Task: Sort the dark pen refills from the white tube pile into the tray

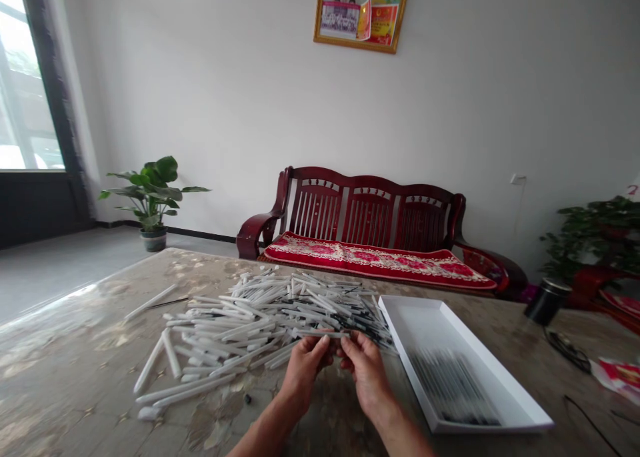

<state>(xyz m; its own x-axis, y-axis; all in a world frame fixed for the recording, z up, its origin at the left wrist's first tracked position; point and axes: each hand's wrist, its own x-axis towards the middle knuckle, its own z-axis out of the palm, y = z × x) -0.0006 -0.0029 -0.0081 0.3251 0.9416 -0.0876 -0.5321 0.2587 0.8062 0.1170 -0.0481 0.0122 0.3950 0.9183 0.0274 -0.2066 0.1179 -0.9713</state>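
Note:
My left hand (303,369) and my right hand (367,370) are close together over the near edge of a pile. Both pinch one slim white pen (323,334) between thumb and fingers, held roughly level. The pile of white pens (235,323) spreads beyond and to the left of my hands, some with dark parts. To the right stands a shallow white box (467,327). Slim grey and dark pens (453,383) lie side by side in its near part, blurred in this view. A small black piece (247,399) rests left of my left forearm.
The patterned table (90,370) holds everything. A black canister (547,301), a dark cable (567,350) and a red-and-white packet (620,377) are at the right. Behind the table stands a wooden bench (370,210); a potted plant (154,203) is at the left.

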